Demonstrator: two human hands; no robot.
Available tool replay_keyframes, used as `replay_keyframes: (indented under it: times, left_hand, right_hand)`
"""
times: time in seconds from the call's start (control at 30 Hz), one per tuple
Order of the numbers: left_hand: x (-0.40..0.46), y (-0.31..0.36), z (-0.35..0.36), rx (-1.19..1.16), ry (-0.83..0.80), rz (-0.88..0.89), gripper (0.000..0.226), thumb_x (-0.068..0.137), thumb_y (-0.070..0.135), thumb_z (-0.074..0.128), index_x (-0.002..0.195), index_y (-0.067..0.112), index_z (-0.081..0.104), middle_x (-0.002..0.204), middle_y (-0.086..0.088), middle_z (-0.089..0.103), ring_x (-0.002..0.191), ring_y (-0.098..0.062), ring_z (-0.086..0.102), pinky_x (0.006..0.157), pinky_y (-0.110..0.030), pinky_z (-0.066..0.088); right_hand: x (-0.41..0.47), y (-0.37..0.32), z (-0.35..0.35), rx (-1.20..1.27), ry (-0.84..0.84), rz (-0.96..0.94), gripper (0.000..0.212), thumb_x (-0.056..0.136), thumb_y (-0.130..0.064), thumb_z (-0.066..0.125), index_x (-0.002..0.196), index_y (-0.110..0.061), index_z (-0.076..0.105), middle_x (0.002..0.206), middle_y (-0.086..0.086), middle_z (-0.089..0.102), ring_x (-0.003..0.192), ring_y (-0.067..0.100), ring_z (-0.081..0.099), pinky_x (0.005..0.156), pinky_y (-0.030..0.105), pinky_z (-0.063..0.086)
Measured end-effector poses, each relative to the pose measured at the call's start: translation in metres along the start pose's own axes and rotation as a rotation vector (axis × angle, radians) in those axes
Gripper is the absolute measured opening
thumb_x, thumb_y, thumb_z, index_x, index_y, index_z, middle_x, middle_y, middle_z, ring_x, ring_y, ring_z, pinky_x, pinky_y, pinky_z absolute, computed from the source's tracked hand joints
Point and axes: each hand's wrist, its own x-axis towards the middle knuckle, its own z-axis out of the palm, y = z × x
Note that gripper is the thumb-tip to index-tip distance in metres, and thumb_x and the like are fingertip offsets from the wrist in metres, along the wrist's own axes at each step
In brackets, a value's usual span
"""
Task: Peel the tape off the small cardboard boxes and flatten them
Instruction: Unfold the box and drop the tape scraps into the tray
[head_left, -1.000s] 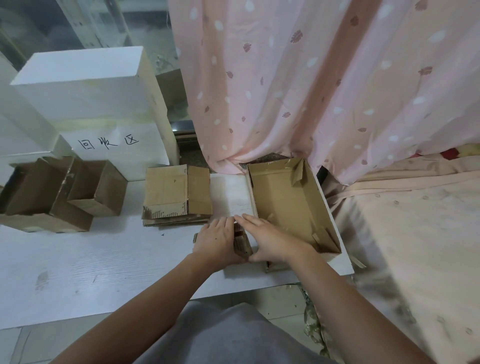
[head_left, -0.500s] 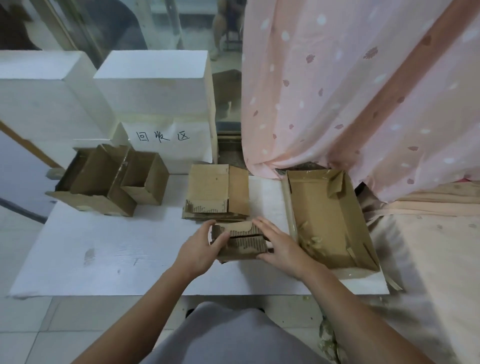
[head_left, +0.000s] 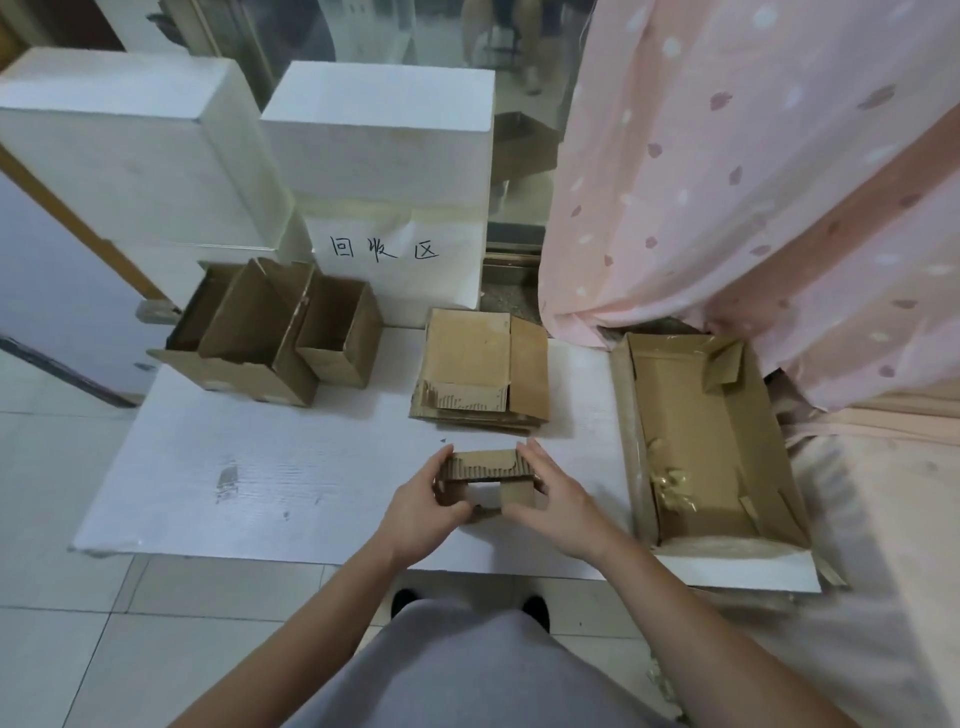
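Two white blocks (head_left: 379, 156) stand at the back of the white tabletop (head_left: 260, 467), the right one bearing a handwritten paper label (head_left: 384, 249). Pink spotted curtain (head_left: 753, 182) hangs at right. One long open cardboard tray (head_left: 753, 499) lies at the tabletop's right edge, with tape scraps (head_left: 670, 483) inside. One group of open cardboard boxes (head_left: 270, 332) sits at back left, touching one another. One stack of flattened boxes (head_left: 483, 369) lies mid-tabletop, just beyond the hands. One small cardboard box (head_left: 493, 480), torn corrugated edge uppermost, is held above the tabletop's near edge: left hand (head_left: 423, 506) grips its left end, right hand (head_left: 558, 501) grips its right end, fingers curled over the top.
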Motion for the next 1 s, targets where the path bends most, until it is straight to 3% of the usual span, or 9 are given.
replay_keyframes:
  times: [0.07,0.1,0.3,0.43,0.57,0.67,0.77,0.83,1.0]
  left_hand:
    - [0.006,-0.008,-0.009,0.025,-0.017,0.016,0.093,0.081,0.028,0.082,0.160,0.039,0.033,0.141,0.007,0.056,0.120,-0.014,0.057,0.094,-0.032,0.058]
    - [0.009,-0.010,-0.012,0.025,-0.012,0.022,0.093,0.081,0.029,0.084,0.159,0.040,0.035,0.140,0.008,0.057,0.119,-0.014,0.059,0.086,-0.031,0.061]
    - [0.017,-0.005,-0.022,-0.083,0.096,0.054,0.054,0.098,0.036,0.070,0.149,0.037,0.052,0.141,0.005,0.062,0.116,-0.013,0.068,0.099,-0.033,0.057]
    - [0.017,0.000,-0.026,-0.072,0.090,0.071,0.055,0.099,0.042,0.067,0.151,0.040,0.048,0.141,0.010,0.061,0.116,-0.012,0.065,0.097,-0.031,0.055]
    - [0.013,0.007,-0.024,-0.189,0.115,0.028,0.066,0.101,0.042,0.063,0.158,0.035,0.030,0.138,0.018,0.050,0.119,-0.011,0.059,0.095,-0.030,0.050]
    - [0.009,0.012,-0.019,-0.283,0.139,0.000,0.038,0.101,0.041,0.062,0.129,0.025,0.041,0.137,0.010,0.059,0.118,-0.015,0.062,0.077,-0.025,0.049]
    - [0.005,0.013,-0.019,-0.265,0.118,0.052,0.025,0.100,0.035,0.066,0.109,0.026,0.045,0.122,0.001,0.064,0.098,-0.018,0.066,0.071,-0.022,0.050]
    - [0.002,0.015,-0.022,-0.247,0.079,0.095,0.027,0.097,0.028,0.070,0.113,0.028,0.048,0.126,0.001,0.060,0.088,-0.020,0.065,0.066,-0.018,0.051]
    - [0.002,0.012,-0.023,-0.158,-0.032,0.194,0.072,0.089,0.033,0.081,0.146,0.044,0.040,0.135,0.025,0.044,0.122,-0.015,0.053,0.078,-0.017,0.055]
  right_hand:
    - [0.000,0.001,-0.002,-0.033,-0.083,0.009,0.098,0.088,-0.027,0.079,0.161,-0.032,0.015,0.160,-0.028,0.000,0.140,-0.006,0.019,0.088,-0.009,0.026]
    - [0.001,0.000,-0.003,-0.039,-0.097,0.008,0.103,0.085,-0.026,0.082,0.162,-0.032,0.012,0.160,-0.028,-0.002,0.141,-0.006,0.018,0.090,-0.009,0.025]
    - [0.008,-0.011,0.012,-0.158,0.033,-0.052,0.117,0.076,-0.026,0.089,0.162,-0.037,0.010,0.162,-0.029,-0.002,0.151,0.001,0.011,0.122,0.028,0.022]
    - [0.013,-0.012,0.012,-0.058,0.095,-0.055,0.127,0.074,-0.025,0.091,0.159,-0.048,0.000,0.164,-0.024,0.012,0.148,0.001,0.020,0.122,0.032,0.026]
    - [0.016,-0.010,0.010,0.239,0.219,-0.002,0.105,0.078,-0.024,0.088,0.153,-0.051,0.020,0.139,-0.030,0.042,0.132,-0.001,0.043,0.101,0.021,0.045]
    - [0.018,-0.004,0.010,0.314,0.269,-0.011,0.070,0.081,-0.027,0.085,0.125,-0.053,0.038,0.151,-0.025,0.034,0.140,0.013,0.045,0.103,0.027,0.046]
    - [0.015,0.000,0.008,0.284,0.236,-0.024,0.076,0.074,-0.046,0.085,0.132,-0.052,0.038,0.152,-0.033,0.032,0.141,0.016,0.042,0.111,0.042,0.045]
    - [0.012,0.000,0.007,0.279,0.219,-0.016,0.084,0.071,-0.052,0.083,0.140,-0.057,0.035,0.149,-0.034,0.036,0.142,0.015,0.040,0.111,0.048,0.045]
    - [0.004,-0.005,0.000,0.235,0.124,-0.013,0.098,0.069,-0.058,0.086,0.147,-0.063,0.027,0.162,-0.023,0.026,0.148,0.012,0.030,0.116,0.049,0.040]
